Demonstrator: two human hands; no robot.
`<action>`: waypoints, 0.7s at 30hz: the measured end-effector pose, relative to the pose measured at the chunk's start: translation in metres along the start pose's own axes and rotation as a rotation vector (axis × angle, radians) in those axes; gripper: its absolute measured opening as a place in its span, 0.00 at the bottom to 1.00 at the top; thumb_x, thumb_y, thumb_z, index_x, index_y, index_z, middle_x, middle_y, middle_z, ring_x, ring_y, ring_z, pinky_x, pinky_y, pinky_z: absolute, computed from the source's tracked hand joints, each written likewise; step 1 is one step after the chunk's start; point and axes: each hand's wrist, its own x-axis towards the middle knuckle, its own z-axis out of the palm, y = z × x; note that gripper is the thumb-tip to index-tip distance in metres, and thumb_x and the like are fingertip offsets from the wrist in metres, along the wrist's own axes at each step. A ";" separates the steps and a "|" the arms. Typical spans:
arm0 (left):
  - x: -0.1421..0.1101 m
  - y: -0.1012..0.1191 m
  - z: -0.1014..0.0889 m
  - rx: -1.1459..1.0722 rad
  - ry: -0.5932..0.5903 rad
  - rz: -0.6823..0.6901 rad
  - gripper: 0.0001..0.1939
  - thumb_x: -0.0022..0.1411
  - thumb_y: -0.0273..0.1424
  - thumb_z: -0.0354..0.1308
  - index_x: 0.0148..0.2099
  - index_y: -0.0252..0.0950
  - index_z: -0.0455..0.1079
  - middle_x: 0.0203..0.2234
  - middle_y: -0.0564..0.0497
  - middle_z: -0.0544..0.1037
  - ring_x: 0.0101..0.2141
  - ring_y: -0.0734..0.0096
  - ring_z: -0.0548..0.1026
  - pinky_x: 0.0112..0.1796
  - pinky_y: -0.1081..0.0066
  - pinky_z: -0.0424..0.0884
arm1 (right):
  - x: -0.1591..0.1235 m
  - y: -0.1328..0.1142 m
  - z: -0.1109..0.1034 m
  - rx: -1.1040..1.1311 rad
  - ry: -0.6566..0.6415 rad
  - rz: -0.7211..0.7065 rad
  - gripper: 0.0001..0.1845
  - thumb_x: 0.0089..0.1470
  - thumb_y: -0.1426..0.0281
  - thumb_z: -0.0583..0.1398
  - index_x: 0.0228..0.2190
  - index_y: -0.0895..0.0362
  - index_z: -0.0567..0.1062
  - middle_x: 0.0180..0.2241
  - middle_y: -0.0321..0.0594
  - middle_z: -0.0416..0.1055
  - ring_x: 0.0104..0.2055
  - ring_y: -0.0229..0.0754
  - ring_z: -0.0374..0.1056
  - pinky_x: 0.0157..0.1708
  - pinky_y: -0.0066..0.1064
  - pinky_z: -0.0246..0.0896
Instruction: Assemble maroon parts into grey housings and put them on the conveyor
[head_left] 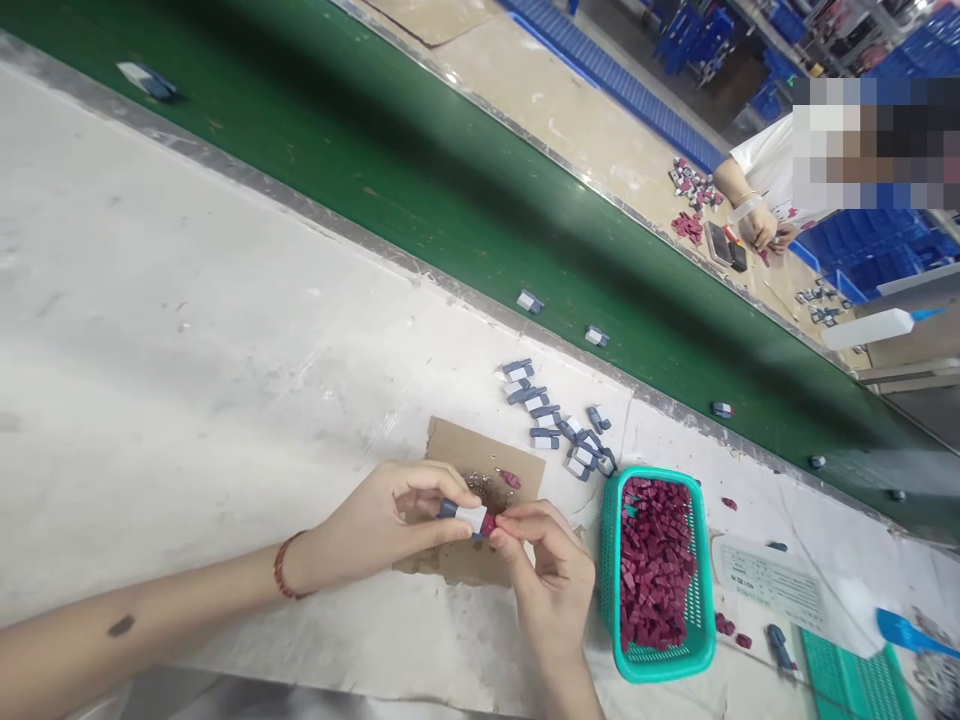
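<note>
The off-white desk (187, 330) fills the left and lower areas of the frame, bordered by a green conveyor belt (337, 180) running from upper left to lower right. Beyond the belt, upper right, a co-worker's hands (763, 228) are at small parts. Lower right of centre stands a turquoise perforated plastic basket (667, 674), loaded with small dark red pieces (656, 560). Left of it, a brown cardboard sheet (454, 440) lies under the working area. The left hand (367, 525) grips a white-and-blue plastic body (470, 517) between thumb and fingers, just below the centre of the frame. The right hand (551, 570) pinches a dark red end piece (488, 524) at the right end of that body. The step in hand appears to be fine fingertip work at this end; it calls for steady support from the left hand and precise alignment by the right. Similar white-and-blue units (581, 460) lie grouped between basket and belt. Small shiny metal parts (476, 482) rest on the cardboard. Lettering: a printed sheet (772, 580) right of the basket carries rows of small text, too blurred to read reliably; no brand is legible.
</note>
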 end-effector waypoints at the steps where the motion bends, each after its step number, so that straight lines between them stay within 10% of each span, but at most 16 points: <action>1: 0.001 0.001 0.000 0.029 -0.007 0.024 0.06 0.50 0.33 0.64 0.31 0.37 0.79 0.28 0.47 0.81 0.26 0.71 0.74 0.26 0.75 0.70 | 0.000 0.000 -0.001 -0.014 0.000 -0.013 0.05 0.52 0.75 0.64 0.27 0.54 0.79 0.28 0.36 0.76 0.32 0.38 0.72 0.33 0.27 0.67; 21: 0.048 0.025 0.015 0.097 -0.079 -0.066 0.18 0.46 0.44 0.69 0.33 0.36 0.74 0.32 0.45 0.82 0.36 0.58 0.79 0.38 0.65 0.76 | -0.016 0.020 -0.053 0.030 0.292 0.118 0.12 0.57 0.62 0.59 0.34 0.56 0.80 0.34 0.44 0.77 0.33 0.43 0.73 0.32 0.32 0.71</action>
